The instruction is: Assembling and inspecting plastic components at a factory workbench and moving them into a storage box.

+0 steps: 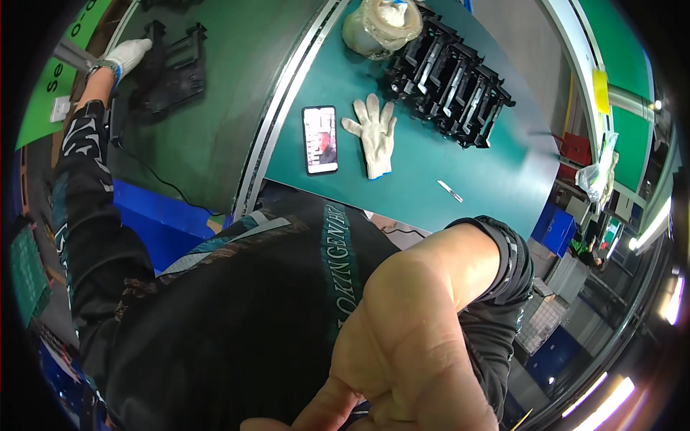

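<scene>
My left hand, in a white knit glove, reaches to the far left. Its fingers lie stretched out against the edge of a black plastic part on the dark green belt surface. My right hand is bare and very close to the view at the lower middle. Its palm side and part of the thumb show, while most of the fingers run past the lower edge. An empty white glove lies flat on the green table, right of a phone with its screen lit.
Several black plastic assemblies stand in a row at the table's back right. Beside them is a plastic-lined container. A small knife-like tool lies nearer. A metal rail divides belt from table. A cable crosses the belt.
</scene>
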`<state>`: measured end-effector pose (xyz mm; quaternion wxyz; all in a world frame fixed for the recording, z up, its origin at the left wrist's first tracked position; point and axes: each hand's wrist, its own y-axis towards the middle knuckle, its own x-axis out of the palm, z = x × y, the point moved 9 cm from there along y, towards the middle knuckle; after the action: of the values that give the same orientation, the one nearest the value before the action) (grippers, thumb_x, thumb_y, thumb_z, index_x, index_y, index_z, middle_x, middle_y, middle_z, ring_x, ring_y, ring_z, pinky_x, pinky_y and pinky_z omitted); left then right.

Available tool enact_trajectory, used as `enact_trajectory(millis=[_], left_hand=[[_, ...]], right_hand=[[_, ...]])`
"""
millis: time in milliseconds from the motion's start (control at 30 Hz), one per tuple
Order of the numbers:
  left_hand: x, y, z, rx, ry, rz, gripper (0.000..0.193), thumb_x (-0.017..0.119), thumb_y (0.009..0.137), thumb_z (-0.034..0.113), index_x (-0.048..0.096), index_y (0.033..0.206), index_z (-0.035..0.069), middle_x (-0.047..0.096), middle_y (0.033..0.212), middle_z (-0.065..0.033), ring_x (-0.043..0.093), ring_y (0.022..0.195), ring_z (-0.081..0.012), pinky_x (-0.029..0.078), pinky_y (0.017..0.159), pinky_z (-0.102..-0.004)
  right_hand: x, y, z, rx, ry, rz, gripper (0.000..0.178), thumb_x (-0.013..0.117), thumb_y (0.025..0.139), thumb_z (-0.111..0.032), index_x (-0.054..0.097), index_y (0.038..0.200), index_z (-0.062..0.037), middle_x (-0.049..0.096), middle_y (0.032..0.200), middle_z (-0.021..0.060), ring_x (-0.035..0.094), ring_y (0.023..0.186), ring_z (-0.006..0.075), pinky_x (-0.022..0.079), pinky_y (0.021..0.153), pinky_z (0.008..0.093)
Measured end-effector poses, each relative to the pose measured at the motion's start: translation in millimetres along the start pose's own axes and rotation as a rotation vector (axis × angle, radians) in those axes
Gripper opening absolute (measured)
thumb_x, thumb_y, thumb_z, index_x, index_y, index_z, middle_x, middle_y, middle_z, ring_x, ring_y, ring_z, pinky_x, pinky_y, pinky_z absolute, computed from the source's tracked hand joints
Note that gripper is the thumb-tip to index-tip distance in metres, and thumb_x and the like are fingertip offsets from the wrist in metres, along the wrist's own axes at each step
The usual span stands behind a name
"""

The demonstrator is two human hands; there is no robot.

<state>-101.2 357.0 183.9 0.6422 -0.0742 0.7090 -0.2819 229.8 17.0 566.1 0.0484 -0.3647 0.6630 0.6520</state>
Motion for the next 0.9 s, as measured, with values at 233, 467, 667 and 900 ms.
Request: enact_trajectory(millis=[233, 467, 667, 900], left_hand=[[16.4, -61.1, 60.5, 0.193, 0.102, -0.037, 0.039, 0.050, 0.094, 0.025, 0.063, 0.119, -0.001, 0.066, 0.119, -0.0219, 0.063, 0.116, -0.0307, 0.048, 0.098, -0.0388], [34.6, -90.3, -27.7, -0.259, -0.365, 0.458, 0.049, 0.055, 0.087, 0.020, 0.059, 0.131, 0.001, 0.066, 0.123, -0.0204, 0.062, 0.114, -0.0340, 0.045, 0.101, -0.0366], [102.5, -78.6, -22.5, -0.243, -0.996, 0.090, 0.043, 0.058, 0.091, 0.021, 0.060, 0.128, -0.002, 0.070, 0.115, -0.0115, 0.064, 0.105, -0.0243, 0.045, 0.098, -0.0323], [55.3, -85.6, -21.5, -0.334, -0.648, 0.216, 0.045, 0.062, 0.091, 0.029, 0.063, 0.124, -0.003, 0.071, 0.108, -0.0113, 0.065, 0.101, -0.0231, 0.048, 0.092, -0.0338]], right_hand=[[-3.8, -3.2, -7.0, 0.028, 0.021, -0.009, 0.018, 0.058, 0.088, 0.000, 0.070, 0.101, 0.0037, 0.070, 0.105, 0.0153, 0.065, 0.102, 0.0182, 0.047, 0.095, 0.0242], [-6.8, -6.6, -12.9, 0.087, 0.032, -0.017, 0.017, 0.060, 0.087, -0.001, 0.069, 0.100, 0.0032, 0.069, 0.102, 0.0154, 0.064, 0.098, 0.0195, 0.048, 0.091, 0.0258], [-18.7, -15.0, -14.6, 0.194, 0.004, -0.037, 0.016, 0.061, 0.086, -0.002, 0.069, 0.099, 0.0028, 0.068, 0.100, 0.0156, 0.064, 0.094, 0.0206, 0.048, 0.088, 0.0273], [-21.9, -20.1, -15.4, 0.278, -0.001, -0.090, 0.016, 0.063, 0.084, -0.003, 0.068, 0.098, 0.0023, 0.068, 0.097, 0.0157, 0.064, 0.089, 0.0219, 0.049, 0.084, 0.0289]])
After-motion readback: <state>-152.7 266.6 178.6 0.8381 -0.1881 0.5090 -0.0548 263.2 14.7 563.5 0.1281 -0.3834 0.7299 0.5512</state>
